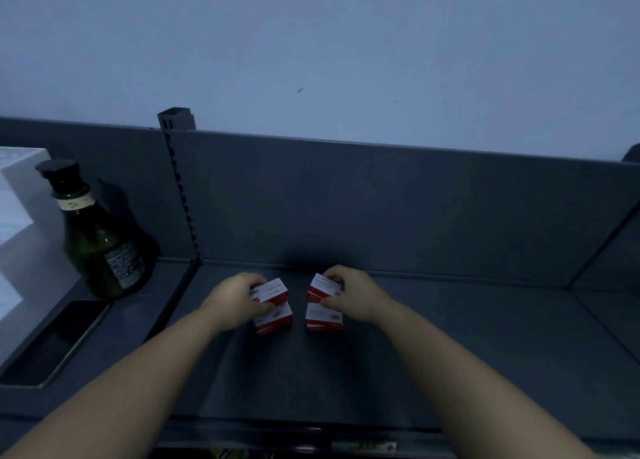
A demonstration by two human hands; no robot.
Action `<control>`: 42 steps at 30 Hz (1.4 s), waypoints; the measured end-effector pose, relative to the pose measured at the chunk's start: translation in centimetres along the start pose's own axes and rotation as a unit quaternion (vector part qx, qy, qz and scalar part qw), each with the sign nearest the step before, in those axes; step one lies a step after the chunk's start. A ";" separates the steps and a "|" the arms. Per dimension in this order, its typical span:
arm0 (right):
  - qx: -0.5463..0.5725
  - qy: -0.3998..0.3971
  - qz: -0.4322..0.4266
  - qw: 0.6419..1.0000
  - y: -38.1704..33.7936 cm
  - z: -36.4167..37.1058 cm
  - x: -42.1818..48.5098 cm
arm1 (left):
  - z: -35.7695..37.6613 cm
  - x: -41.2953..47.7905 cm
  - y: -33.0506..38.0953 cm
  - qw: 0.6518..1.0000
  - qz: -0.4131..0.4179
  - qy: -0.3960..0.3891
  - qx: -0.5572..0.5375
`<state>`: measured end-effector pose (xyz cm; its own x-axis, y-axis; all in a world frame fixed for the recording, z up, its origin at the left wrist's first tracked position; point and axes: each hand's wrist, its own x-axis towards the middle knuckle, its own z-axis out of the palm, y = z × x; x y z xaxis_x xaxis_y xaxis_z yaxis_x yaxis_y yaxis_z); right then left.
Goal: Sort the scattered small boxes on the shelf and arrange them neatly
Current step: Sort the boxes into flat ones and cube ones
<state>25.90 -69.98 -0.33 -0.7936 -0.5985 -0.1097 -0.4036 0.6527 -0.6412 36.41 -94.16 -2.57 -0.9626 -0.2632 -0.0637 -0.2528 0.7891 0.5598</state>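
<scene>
Four small red-and-white boxes lie in two pairs on the dark grey shelf (pixel 381 361), and each hand has hold of one. The left hand (pixel 235 299) pinches the far-left box (pixel 273 290), with the fingers curled over its far side and the thumb pressed to its near edge. Just on the person's side of that grip, partly under the thumb, lies the near-left box (pixel 275 320). The right hand (pixel 353 294) pinches the far-right box (pixel 323 287) in the same way, fingers over the far edge and thumb at the near edge. The near-right box (pixel 323 318) lies just on the person's side of this grip. A narrow strip of bare shelf runs between the two grips, so the left pair and the right pair stand apart. Whether the two pinched boxes rest on the shelf, lean on the nearer boxes or are lifted cannot be told. Behind both grips rises the grey back panel (pixel 381 209). Well out to the left of the left hand's grip, past a slotted upright (pixel 183 199), stands a dark green glass bottle (pixel 100 247) with a black cap. A dark phone (pixel 55 344) lies flat on the person's side of the bottle, and a white carton (pixel 17 216) stands farther left again.
</scene>
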 end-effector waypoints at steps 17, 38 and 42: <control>-0.114 -0.018 0.107 0.988 -1.7 3.3 4.7 | 1.0 6.7 -2.4 0.993 0.045 -0.108 0.008; -0.173 0.047 0.168 0.969 2.3 -4.1 2.6 | -0.3 10.6 4.1 0.977 0.104 -0.051 0.177; -0.181 0.053 0.186 0.964 4.3 -5.7 0.4 | 1.7 10.0 7.4 0.972 0.137 -0.049 0.184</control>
<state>21.26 -64.76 1.14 -0.9481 -0.2543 -0.1907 -0.2001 0.9437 -0.2636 24.76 -90.02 -0.49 -0.9988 0.0243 -0.0434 0.0135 0.9719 0.2351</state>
